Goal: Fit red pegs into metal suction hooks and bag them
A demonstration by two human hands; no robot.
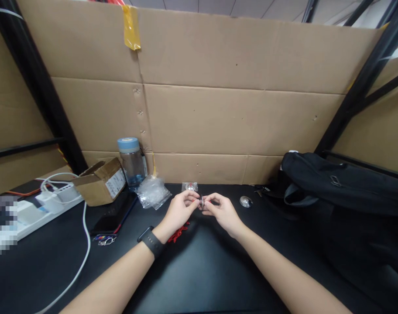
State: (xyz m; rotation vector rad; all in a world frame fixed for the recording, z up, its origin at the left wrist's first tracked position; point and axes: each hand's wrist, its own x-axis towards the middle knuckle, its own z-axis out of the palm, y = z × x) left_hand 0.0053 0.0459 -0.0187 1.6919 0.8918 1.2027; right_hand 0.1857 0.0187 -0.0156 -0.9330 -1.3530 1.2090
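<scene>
My left hand (181, 211) and my right hand (222, 213) meet over the middle of the black table. Between their fingertips they pinch a small, thin round object (201, 202), turned nearly edge-on, with a dark shiny rim; its exact kind is too small to make out. Specks of red show by the fingers of both hands. Beneath my left wrist lies a bundle of red cord (176, 234), partly covered by the hand. A shiny domed disc (245, 201) rests to the right of my right hand. Just beyond the fingers is a small clear packet (190, 186).
At left stand an opened cardboard box (102, 181), a blue-lidded bottle (131, 163), crumpled plastic bags (151, 192), a dark tablet-like device (112, 216) and a white power strip (51, 209) with a cable. A black backpack (346, 187) fills the right. Cardboard (212, 117) walls the back.
</scene>
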